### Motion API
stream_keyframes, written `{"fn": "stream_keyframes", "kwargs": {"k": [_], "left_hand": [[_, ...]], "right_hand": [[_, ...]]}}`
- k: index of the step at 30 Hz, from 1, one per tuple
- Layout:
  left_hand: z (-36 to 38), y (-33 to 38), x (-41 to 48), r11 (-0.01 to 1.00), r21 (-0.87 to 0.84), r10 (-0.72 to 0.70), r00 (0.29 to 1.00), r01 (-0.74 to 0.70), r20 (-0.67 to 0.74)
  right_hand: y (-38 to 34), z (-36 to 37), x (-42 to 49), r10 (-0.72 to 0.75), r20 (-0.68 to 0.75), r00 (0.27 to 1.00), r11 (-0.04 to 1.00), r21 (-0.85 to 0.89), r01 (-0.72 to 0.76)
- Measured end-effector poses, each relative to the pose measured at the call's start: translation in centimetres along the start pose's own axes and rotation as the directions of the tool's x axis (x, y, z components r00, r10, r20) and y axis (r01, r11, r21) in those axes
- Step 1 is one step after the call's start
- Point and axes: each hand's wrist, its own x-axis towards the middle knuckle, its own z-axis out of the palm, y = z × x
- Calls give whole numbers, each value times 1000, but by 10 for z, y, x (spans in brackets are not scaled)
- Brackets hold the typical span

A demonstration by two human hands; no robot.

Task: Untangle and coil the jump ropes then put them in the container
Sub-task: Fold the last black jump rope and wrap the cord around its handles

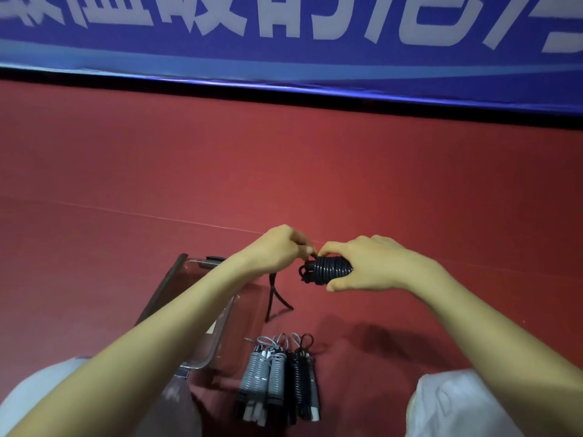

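Jump ropes (277,378) lie coiled on the near floor (378,184), not yet in the container (159,290) at left, while the right hand (372,263) grips one black coil (328,269) and the left hand (277,247) pinches its loose end (272,291).

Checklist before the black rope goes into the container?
1. Right hand grips the black coil: ok, its fingers are wrapped round the coil.
2. Left hand controls the loose tail: ok, it pinches the tail right beside the coil.
3. Tail fully wound in: not ok, it hangs down to the red floor.
4. Container open and free to receive: cannot tell, the left forearm covers much of it.
5. Finished bundles stowed: not ok, the grey and black bundles lie on the floor beside the container.
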Motion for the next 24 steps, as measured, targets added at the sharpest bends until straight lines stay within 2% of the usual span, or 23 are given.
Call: {"fn": "stream_keyframes", "kwargs": {"k": [2, 4, 6, 8, 9, 13, 17, 19, 22, 24], "left_hand": [[6, 3, -2, 976, 202, 101, 991, -81, -90], [12, 1, -2, 974, 200, 153, 963, -108, -223], [18, -1, 2, 990, -91, 68, 942, -104, -328], [24, 1, 3, 876, -462, -26, 942, -140, -334], [27, 4, 2, 803, -573, -43, 943, -163, -329], [29, 10, -3, 521, -833, -86, 960, -186, -268], [19, 10, -2, 410, -902, -21, 988, -131, -153], [15, 10, -4, 413, -900, 29, 990, -140, -141], [15, 10, -7, 592, -777, 89, 975, -216, -204], [13, 9, -9, 649, -719, 120, 966, -251, -229]], "right_hand": [[-2, 5, 3, 23, -48, 999, 998, -65, -26], [-3, 9, 6, 58, -130, 990, 994, -80, -69], [-1, 10, 7, 120, -249, 961, 990, -36, -133], [5, 8, 8, 184, -360, 915, 982, 29, -186], [7, 6, 8, 209, -391, 896, 978, 68, -198], [10, -1, 3, 276, -446, 851, 956, 220, -195], [16, -3, 0, 307, -490, 816, 925, 356, -134], [19, -5, 0, 292, -515, 806, 917, 389, -84], [24, -9, -1, 292, -499, 816, 833, 552, 39], [26, -10, -2, 269, -486, 831, 768, 629, 120]]}}
